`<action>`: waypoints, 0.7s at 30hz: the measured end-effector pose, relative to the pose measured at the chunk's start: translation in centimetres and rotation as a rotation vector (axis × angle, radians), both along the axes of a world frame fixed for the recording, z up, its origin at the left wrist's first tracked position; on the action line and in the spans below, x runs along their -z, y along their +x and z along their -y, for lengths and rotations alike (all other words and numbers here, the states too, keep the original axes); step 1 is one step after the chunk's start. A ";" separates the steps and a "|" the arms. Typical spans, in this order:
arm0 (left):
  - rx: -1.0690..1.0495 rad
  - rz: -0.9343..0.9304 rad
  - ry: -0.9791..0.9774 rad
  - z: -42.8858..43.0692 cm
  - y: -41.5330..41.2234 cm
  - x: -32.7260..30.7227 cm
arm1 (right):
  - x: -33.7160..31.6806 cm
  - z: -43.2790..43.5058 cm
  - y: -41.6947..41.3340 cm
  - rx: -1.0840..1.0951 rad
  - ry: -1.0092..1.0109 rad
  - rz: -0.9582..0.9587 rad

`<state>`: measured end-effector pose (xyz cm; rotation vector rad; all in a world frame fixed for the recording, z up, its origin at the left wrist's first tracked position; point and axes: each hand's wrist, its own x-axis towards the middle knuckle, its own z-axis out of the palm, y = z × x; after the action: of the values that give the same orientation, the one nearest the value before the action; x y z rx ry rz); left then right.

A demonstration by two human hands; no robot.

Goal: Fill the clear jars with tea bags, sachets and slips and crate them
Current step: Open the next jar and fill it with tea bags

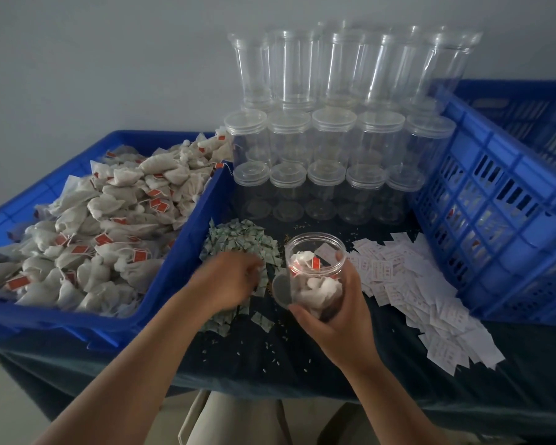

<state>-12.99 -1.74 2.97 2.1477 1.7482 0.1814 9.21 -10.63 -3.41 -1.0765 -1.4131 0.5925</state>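
Two bare forearms are reaching over the near edge of a table draped in a dark cloth [302,361], where small pale grains [267,345] are lying scattered.

The right hand [337,313] is gripping an open clear jar [315,268] around its lower half and holding it just above the cloth. Inside, white tea bags with red tags are sitting under one white slip. A clear lid [280,289] is lying flat just left of the jar.

The left hand [235,277] is pressing, fingers down, into a heap of small green-printed sachets [238,239]. It is blurred, so whether it is pinching one cannot be told, and the sachets' print is too small to read.

To the right, a spread of white slips [414,284] is carrying red print, also too small to read.

To the left, a blue tray [187,252] is holding a mound of tea bags [109,213]; no writing can be read on their red tags.

Farther back, lidded empty jars [328,181] are standing stacked in tiers against a grey wall [109,59]. A blue slotted crate [495,203] is sitting at the right, touching the slips.
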 end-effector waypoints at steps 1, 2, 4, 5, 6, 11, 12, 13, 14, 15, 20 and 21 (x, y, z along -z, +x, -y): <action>0.032 -0.070 -0.021 0.2 -0.3 1.6 | -0.2 0.0 0.0 0.011 -0.007 -0.011; 0.042 -0.082 0.020 0.3 -0.4 2.9 | -0.4 0.0 -0.1 0.016 -0.013 -0.024; 0.024 -0.001 0.180 0.2 -0.6 4.4 | -0.6 -0.1 -0.2 0.014 -0.017 -0.043; 0.019 0.036 0.245 0.1 -0.7 4.9 | -0.7 -0.1 -0.2 0.012 -0.017 -0.048; 0.013 0.070 0.288 0.0 -0.9 5.1 | -0.6 -0.1 -0.2 0.010 -0.018 -0.053; -0.034 0.158 0.395 -0.1 -1.1 5.1 | -0.3 -0.2 -0.1 0.008 -0.033 -0.050; -0.061 0.220 0.394 0.0 -1.0 4.8 | -0.2 -0.2 -0.1 0.008 -0.035 -0.042; -0.116 0.317 0.375 0.2 -0.7 4.0 | -0.2 -0.2 -0.1 0.009 -0.038 -0.034; -0.187 0.440 0.346 0.5 -0.4 2.8 | -0.1 -0.3 0.0 0.010 -0.039 -0.026; -0.248 0.573 0.324 0.9 -0.1 1.3 | -0.1 -0.3 0.0 0.009 -0.035 -0.019; 0.026 0.858 0.341 3.1 2.2 -6.7 | -0.1 -0.4 0.0 0.002 -0.018 0.008; 0.126 0.800 0.304 3.3 2.8 -7.4 | -0.1 -0.3 0.0 0.009 -0.018 0.016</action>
<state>-10.14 -5.06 10.41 1.9420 1.1582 1.1516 9.20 -10.32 -3.28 -1.1032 -1.4186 0.5923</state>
